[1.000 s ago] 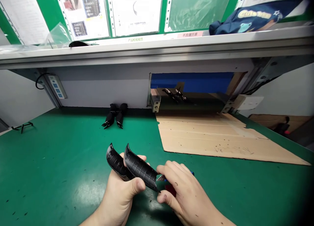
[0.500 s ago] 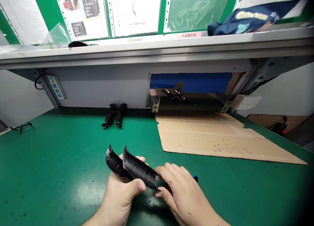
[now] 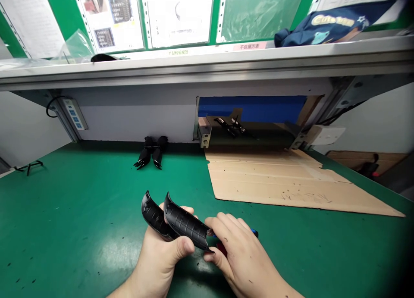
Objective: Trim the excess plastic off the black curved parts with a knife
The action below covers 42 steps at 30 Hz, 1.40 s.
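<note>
Green tabletop [image 3: 80, 211], wide, speckled with small black shavings near the front edge. Above its far edge, a grey metal shelf [image 3: 207, 65] spanning the whole width, backed by green board with sheets in clear sleeves [image 3: 177, 15]. On the shelf toward the right end, a folded dark blue garment [image 3: 330, 24]. Flat on the tabletop's right half, reaching from the far edge toward the right edge, a sheet of brown cardboard [image 3: 284, 181]. Behind it, a blue-lined opening in the back wall holding small black parts [image 3: 231, 125]. At the far left corner, a white power strip [image 3: 75, 114] mounted on a slanted bracket. Against the far edge, left of centre, a pair of black pronged plastic pieces [image 3: 151, 153] lying side by side. By the left edge, a thin black runner frame [image 3: 29, 165].

Near the front edge, at centre, left hand [image 3: 158, 259] with fingers closed around two curved black ribbed plastic shells [image 3: 176, 222], thumb pressed on the nearer shell, both shells lifted clear of the tabletop and tilted with tips up to the left. Just right of it, right hand [image 3: 242, 255] with fingers curled shut on a small cutting tool with blue and red handle [image 3: 254, 233], mostly hidden under the hand, meeting the nearer shell's lower right end.
</note>
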Each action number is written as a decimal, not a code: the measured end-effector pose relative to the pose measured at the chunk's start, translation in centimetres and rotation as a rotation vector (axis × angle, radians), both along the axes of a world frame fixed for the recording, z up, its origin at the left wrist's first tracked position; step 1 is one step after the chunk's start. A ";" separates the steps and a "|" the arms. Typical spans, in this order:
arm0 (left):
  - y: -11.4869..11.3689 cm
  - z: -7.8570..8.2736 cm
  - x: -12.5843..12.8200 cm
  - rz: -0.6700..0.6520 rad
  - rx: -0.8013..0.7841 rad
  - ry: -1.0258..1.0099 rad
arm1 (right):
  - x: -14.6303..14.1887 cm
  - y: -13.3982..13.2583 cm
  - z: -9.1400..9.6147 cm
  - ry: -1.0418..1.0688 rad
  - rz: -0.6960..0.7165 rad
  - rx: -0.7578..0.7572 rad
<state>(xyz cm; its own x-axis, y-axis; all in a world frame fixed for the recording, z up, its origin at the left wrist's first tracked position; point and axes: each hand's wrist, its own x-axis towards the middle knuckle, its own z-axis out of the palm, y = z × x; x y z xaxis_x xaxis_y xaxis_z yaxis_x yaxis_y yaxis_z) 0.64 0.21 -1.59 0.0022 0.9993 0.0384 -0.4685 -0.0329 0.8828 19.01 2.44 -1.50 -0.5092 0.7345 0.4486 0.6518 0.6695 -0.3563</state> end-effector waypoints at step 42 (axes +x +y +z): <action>-0.6 0.9 -0.4 -0.077 0.164 -0.044 | -0.8 -0.8 -0.7 0.080 -0.031 0.044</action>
